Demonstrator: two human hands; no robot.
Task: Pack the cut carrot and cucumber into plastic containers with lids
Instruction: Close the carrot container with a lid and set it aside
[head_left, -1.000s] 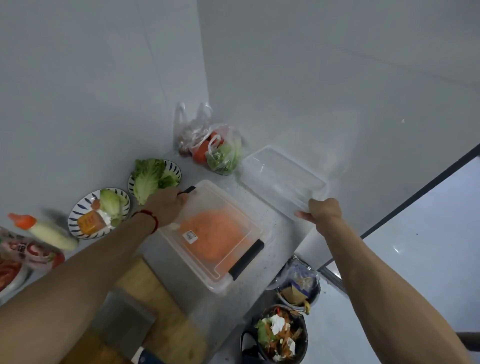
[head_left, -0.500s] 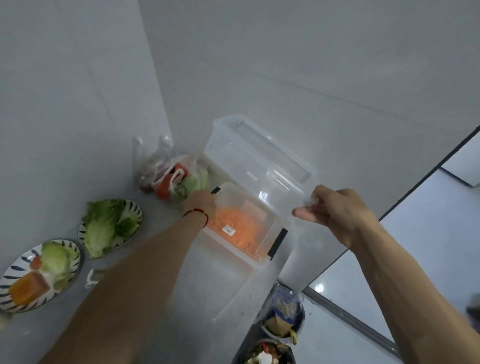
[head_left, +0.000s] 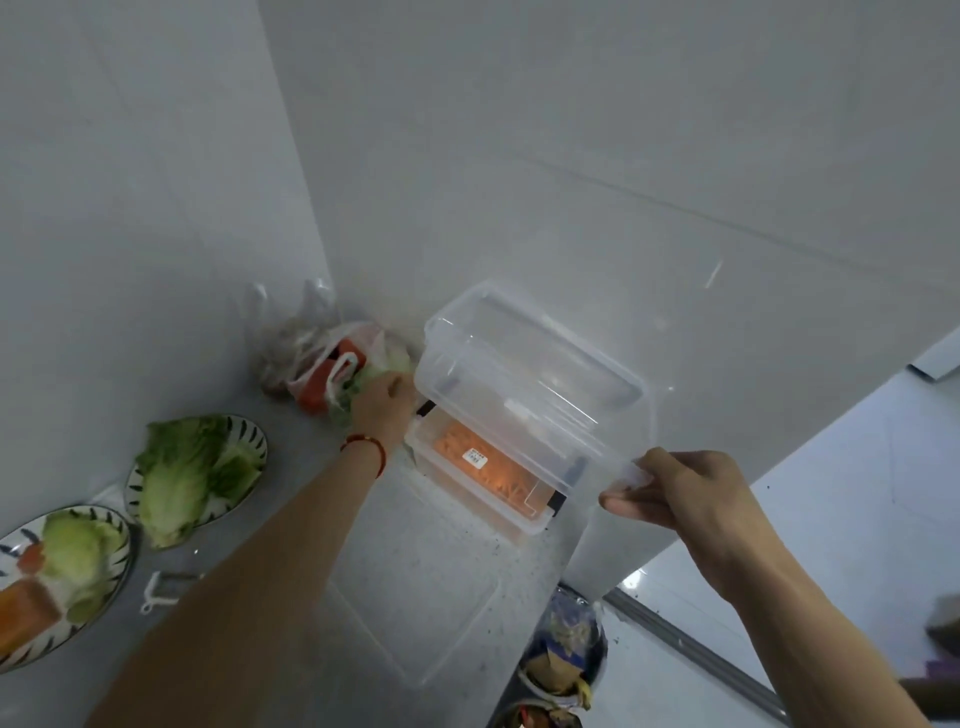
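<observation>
An empty clear plastic container is held in the air by the right hand, whose fingers are closed in a pinch on the rim at its near corner. It hangs tilted above a second, lidded container that rests on the grey table, pushed toward the wall corner, with shredded carrot seen through its clear walls. The left hand is laid against the far left end of that lidded container; its fingers are curled at the edge, but whether they actually grip it cannot be told. A loose clear lid lies flat on the table nearer the camera.

The empty container is judged to be very light and fairly stiff, yet thin-walled enough to flex and twist when held by one corner alone; its smooth plastic is likely to be slippery. A steadier hold would be had across the rim of a short side, or with the base supported. The filled container is judged somewhat heavier and is best taken at its two ends, near the dark clips. No cucumber can be made out
</observation>
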